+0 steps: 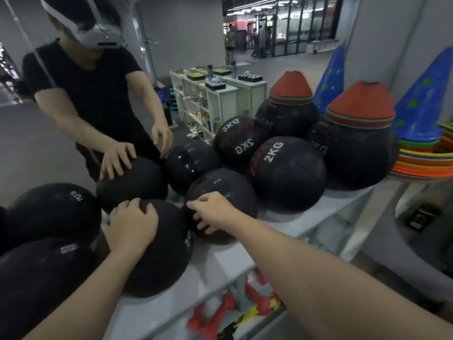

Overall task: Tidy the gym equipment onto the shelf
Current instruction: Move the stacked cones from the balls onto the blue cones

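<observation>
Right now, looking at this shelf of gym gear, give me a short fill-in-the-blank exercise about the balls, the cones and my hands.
1. The ball nearest the stacked flat cones is marked ____ in white.
2. The left hand rests on top of a ____ ball.
3. The tall cones at the right are ____ with green dots.
4. The right hand touches another ball with its fingers ____.

Missing words: 2KG; black; blue; spread
</observation>
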